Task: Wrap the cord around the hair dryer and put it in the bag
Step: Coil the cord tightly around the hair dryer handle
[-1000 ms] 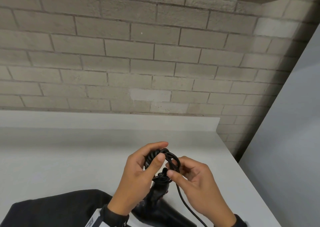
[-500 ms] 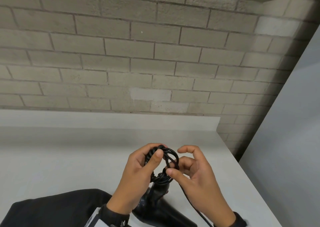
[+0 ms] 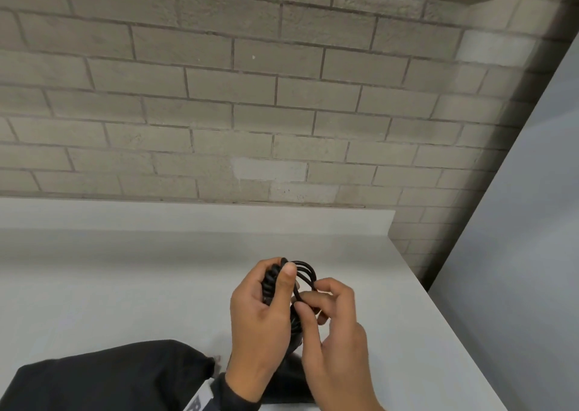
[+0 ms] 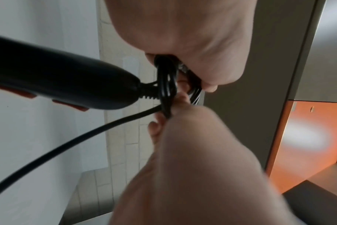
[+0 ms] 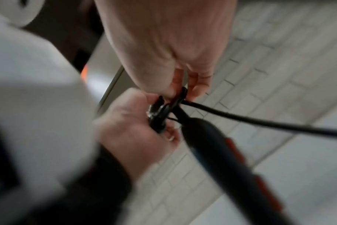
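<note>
Fingers of left hand (image 3: 260,323) and right hand (image 3: 332,326) pinch looped cord (image 3: 305,272)

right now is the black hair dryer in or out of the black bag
Out: the black hair dryer is in front of the hands, cord looped above, beside the black fabric bag lying on the white table.

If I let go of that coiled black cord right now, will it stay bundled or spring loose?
Probably it springs loose: the cord looks springy, its loops held only by the left hand and right hand. The free tail arcs smoothly, so it seems flexible, not limp.
</note>
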`<state>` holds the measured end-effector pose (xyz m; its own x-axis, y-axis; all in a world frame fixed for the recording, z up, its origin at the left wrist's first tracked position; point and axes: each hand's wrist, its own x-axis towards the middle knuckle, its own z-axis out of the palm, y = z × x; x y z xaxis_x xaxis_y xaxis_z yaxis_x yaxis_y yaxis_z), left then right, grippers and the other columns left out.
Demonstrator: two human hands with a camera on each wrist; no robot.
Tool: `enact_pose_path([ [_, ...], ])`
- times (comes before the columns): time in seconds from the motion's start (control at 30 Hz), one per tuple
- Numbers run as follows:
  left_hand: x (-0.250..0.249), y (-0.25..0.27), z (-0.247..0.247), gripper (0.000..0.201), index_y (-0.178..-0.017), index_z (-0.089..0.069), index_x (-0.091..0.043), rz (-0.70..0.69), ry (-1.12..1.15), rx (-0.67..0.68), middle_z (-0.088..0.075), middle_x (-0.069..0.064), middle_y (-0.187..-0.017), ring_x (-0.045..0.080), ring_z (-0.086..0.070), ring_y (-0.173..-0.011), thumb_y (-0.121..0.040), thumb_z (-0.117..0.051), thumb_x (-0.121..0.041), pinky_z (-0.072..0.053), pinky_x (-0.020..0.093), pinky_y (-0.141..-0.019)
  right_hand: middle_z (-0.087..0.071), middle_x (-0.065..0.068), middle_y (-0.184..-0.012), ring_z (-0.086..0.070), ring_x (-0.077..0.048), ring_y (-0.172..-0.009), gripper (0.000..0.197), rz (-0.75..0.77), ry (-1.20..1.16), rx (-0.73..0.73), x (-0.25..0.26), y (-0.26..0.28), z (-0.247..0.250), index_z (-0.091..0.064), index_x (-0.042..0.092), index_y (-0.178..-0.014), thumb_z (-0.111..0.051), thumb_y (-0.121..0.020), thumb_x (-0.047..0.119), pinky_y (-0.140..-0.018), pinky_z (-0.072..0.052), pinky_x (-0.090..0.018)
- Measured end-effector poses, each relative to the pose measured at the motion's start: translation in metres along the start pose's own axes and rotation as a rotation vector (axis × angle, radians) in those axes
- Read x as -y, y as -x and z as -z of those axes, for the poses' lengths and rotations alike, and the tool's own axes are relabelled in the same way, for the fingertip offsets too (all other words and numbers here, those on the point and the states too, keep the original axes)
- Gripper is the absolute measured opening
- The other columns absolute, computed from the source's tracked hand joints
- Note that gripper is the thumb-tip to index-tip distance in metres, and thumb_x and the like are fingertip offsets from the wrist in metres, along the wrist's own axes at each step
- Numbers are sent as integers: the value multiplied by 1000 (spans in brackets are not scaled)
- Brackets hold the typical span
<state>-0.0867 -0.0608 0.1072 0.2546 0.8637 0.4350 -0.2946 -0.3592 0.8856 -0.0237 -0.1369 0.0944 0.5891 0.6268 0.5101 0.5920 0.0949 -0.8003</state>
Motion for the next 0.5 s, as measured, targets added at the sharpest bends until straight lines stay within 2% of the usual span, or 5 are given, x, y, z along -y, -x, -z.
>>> enact_pose_path([
  [0.13, 7, 1, -4, 33, -87, -68, -22, -48, -20, -60, -65, -6, -66, 7, -61, -61, -89, -61, -54, -48, 14, -60, -76, 10, -88, -65, -11, -85, 37, -305, -282, 54, 16, -6, 11, -45, 31, -107, -69, -87, 12, -82, -48, -20],
  [0.27, 12, -4, -2, 38, -89, -67, -29, -172, -101, -40, -65, -14, -70, 6, -60, -62, -88, -52, -65, -46, 13, -59, -77, -7, -85, -71, -14, -85, 32, -541, -574, 150, 19, -16, 25, -48, 17, -112, -66, -88, 6, -84, -48, -24],
  [0.33, 11, -6, 2, 33, -97, -67, -31, -258, -166, -23, -68, -15, -78, 6, -64, -67, -92, -52, -60, -48, 14, -60, -75, -12, -83, -69, -17, -82, 37, -619, -691, 203, 19, -20, 31, -49, 10, -116, -69, -84, 9, -90, -48, -33],
  [0.4, 11, -7, 4, 29, -110, -66, -28, -291, -190, -2, -65, -12, -74, 9, -60, -60, -93, -55, -49, -48, 19, -55, -71, -13, -79, -67, -19, -78, 46, -684, -762, 266, 16, -23, 36, -50, 5, -116, -77, -80, 14, -89, -49, -39],
  [0.5, 12, -9, 8, 17, -102, -63, -33, -337, -235, 42, -65, -10, -77, 11, -60, -59, -93, -54, -44, -46, 18, -54, -62, -11, -72, -63, -24, -78, 38, -765, -863, 394, 14, -30, 49, -54, 2, -107, -73, -77, 16, -88, -50, -44],
])
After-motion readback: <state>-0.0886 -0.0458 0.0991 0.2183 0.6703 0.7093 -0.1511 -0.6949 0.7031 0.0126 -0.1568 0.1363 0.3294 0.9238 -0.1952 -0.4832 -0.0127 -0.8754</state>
